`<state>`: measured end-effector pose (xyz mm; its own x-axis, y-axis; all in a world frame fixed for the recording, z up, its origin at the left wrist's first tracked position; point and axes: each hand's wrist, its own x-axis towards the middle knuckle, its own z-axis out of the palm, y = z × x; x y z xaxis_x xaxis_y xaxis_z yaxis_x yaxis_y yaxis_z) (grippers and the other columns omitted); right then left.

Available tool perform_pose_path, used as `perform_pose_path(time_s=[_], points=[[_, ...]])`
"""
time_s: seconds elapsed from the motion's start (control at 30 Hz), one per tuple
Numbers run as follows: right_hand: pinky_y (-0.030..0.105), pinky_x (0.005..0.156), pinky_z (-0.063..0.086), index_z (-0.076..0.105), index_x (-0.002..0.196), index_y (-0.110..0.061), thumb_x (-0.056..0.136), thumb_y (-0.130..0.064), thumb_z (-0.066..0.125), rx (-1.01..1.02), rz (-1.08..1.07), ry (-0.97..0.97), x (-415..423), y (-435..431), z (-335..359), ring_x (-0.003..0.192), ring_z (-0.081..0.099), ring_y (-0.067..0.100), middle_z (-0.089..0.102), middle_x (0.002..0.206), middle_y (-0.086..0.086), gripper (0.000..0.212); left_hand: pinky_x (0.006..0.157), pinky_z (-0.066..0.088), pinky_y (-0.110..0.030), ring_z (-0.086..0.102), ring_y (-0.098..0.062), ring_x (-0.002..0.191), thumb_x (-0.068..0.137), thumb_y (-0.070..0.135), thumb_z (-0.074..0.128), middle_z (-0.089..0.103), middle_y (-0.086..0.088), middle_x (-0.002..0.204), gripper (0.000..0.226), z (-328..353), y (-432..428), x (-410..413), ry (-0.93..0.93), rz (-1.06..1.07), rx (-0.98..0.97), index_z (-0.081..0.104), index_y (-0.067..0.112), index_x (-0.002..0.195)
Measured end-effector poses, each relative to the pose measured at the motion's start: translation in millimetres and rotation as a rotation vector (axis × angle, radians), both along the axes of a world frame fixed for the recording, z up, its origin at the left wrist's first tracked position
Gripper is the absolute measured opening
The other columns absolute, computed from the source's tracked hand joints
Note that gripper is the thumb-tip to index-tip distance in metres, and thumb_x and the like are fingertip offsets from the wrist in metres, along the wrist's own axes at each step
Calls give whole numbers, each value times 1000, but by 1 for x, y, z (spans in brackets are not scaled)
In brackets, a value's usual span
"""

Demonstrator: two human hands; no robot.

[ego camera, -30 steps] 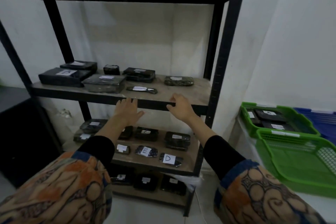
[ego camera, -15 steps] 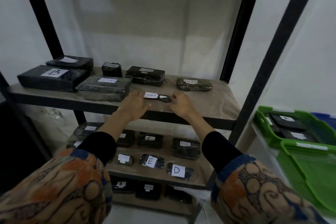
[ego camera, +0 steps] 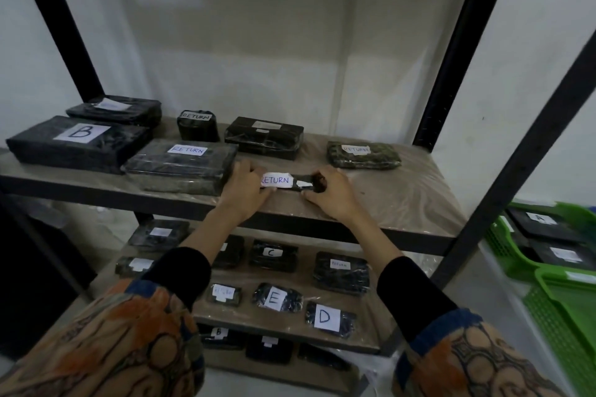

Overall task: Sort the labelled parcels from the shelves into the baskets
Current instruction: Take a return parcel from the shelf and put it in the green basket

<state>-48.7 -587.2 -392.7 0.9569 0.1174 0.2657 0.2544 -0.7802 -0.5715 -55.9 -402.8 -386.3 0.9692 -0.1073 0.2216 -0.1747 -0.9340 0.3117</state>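
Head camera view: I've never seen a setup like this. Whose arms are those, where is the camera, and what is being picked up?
There is no machine here. A person wears a wide-angle camera on the head, so you look forward and down along their own patterned sleeves. The left hand and the right hand each grip one end of a small RETURN parcel at the front of a shelf board. I cannot tell whether it is lifted yet. More dark wrapped parcels lie on that board, among them a large B parcel and a flat RETURN parcel. The shelf below holds a C parcel, an E parcel and a D parcel. At the right stand green baskets, one already holding dark parcels.
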Motion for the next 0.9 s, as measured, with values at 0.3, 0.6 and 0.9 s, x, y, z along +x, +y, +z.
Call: perform_pose_path(time_s=[0.3,0.6,0.9], points=[[6,78,40,55,118,-9,80,-7,70,212,60,-99,-39,-16,0,98,52,7,59,112,4,41,74,50,-32,59,-29,94,78,30,75,59,-16,104,42,-4,5,-21,-379,-177,30,66,3,110],[17,85,42,62,118,-7,78,-12,74,86,-43,-236,-98,-43,2,100,58,16,65,112,8,42,92,47,-37,50,-26,113,78,39,73,52,-13,123,64,3,-16,-58,-320,-301,-56,51,9,130],[26,80,47,67,113,-12,74,-14,76,94,-352,-267,-206,-92,-19,84,60,16,70,103,5,40,108,34,-38,38,-26,130,80,44,69,39,-11,142,79,-25,-56,-124,-165,-358,-40,34,13,143]])
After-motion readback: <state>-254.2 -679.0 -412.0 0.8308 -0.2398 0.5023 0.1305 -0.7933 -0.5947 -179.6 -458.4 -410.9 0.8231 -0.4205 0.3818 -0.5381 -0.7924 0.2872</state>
